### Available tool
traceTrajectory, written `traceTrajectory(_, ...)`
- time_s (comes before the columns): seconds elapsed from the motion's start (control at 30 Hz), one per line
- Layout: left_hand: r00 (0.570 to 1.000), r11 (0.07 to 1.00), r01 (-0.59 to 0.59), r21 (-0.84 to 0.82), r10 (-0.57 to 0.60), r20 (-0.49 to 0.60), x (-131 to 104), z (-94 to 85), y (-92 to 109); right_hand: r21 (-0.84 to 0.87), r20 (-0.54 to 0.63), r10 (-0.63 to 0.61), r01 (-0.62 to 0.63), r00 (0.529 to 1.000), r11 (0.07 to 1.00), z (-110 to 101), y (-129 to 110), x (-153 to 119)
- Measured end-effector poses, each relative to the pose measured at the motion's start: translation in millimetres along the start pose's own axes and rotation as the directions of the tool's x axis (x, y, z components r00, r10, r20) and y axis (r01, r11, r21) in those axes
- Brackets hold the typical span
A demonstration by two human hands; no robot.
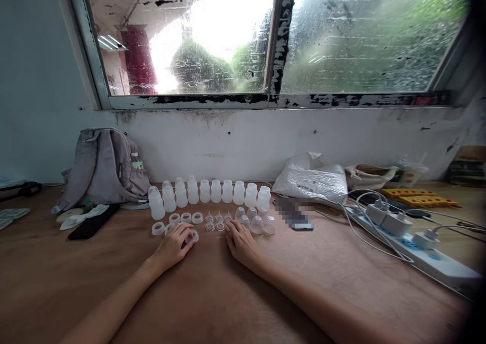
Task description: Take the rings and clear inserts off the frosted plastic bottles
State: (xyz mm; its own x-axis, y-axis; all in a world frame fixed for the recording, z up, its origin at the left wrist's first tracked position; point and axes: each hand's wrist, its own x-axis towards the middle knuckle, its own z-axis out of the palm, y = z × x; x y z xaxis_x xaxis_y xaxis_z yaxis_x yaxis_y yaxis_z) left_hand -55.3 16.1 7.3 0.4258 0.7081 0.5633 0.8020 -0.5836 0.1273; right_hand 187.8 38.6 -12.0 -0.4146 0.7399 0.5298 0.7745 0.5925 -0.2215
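Note:
My left hand (175,243) rests over the white rings, its fingers curved around one ring (193,236) at its right side. Other rings (158,228) lie beside and behind it. My right hand (241,240) lies low on the table, its fingertips at the edge of a group of small clear nipples (209,226). What its fingertips touch is too small to make out. Right of those fingers are several clear domed caps (269,225). Behind everything stands a curved row of frosted bottles (216,191); the ones at the left end (156,202) carry tops.
A grey backpack (104,167) and a black phone-like slab (93,222) are at the left. On the right are a silvery bag (313,179), a phone (302,226), a white power strip (440,263) with looping cables, and yellow trays (429,198).

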Motion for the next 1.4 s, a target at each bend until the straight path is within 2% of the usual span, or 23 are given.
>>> traceTrajectory(0.07, 0.999, 0.999, -0.039, -0.034, 0.039, -0.01, 0.1, -0.1, 3.0, 0.084, -0.033, -0.086, 0.089, 0.996, 0.993, -7.0, -4.3, -0.6)
traceTrajectory(0.13, 0.997, 0.996, -0.072, -0.058, 0.07, -0.031, -0.1, -0.3, 3.8, 0.168, -0.014, -0.234, 0.233, 0.972, 0.958, -15.7, -10.5, -1.7)
traceTrajectory(0.23, 0.994, 0.988, -0.107, -0.108, 0.102, -0.047, -1.0, -1.0, 3.2, 0.263, 0.079, -0.436, 0.403, 0.897, 0.877, -26.1, -18.8, -3.3)
traceTrajectory(0.3, 0.993, 0.98, -0.115, -0.163, 0.11, -0.04, -2.0, -0.8, 4.4, 0.296, 0.112, -0.494, 0.445, 0.862, 0.845, -28.7, -20.8, -3.8)
traceTrajectory(0.37, 0.996, 0.969, -0.083, -0.232, 0.075, -0.046, -3.1, 1.0, 8.5, 0.311, 0.105, -0.495, 0.444, 0.863, 0.84, -28.4, -19.9, -4.0)
traceTrajectory(0.5, 0.996, 0.937, 0.031, -0.349, -0.057, -0.063, -5.0, 7.5, 22.1, 0.325, 0.058, -0.444, 0.403, 0.894, 0.856, -25.1, -15.6, -4.5)
traceTrajectory(0.57, 0.999, 0.934, 0.015, -0.356, -0.033, -0.043, -5.4, 10.3, 27.8, 0.329, 0.059, -0.437, 0.396, 0.897, 0.857, -24.0, -14.7, -4.6)
traceTrajectory(0.7, 0.995, 0.953, -0.094, -0.286, 0.098, -0.001, -3.6, 11.9, 31.8, 0.322, 0.072, -0.413, 0.371, 0.908, 0.871, -21.7, -14.0, -4.2)
traceTrajectory(0.8, 0.99, 0.96, -0.126, -0.251, 0.136, 0.023, -0.9, 10.7, 32.0, 0.299, 0.071, -0.393, 0.357, 0.917, 0.885, -19.0, -12.2, -4.2)
traceTrajectory(1.13, 0.987, 0.957, -0.055, -0.283, 0.095, 0.128, -0.4, 13.3, 30.2, 0.255, 0.088, -0.36, 0.328, 0.929, 0.909, -15.9, -11.4, -4.5)
traceTrajectory(1.4, 0.986, 0.959, -0.043, -0.279, 0.086, 0.144, 0.3, 12.8, 31.0, 0.247, 0.095, -0.355, 0.323, 0.93, 0.914, -13.3, -10.7, -4.7)
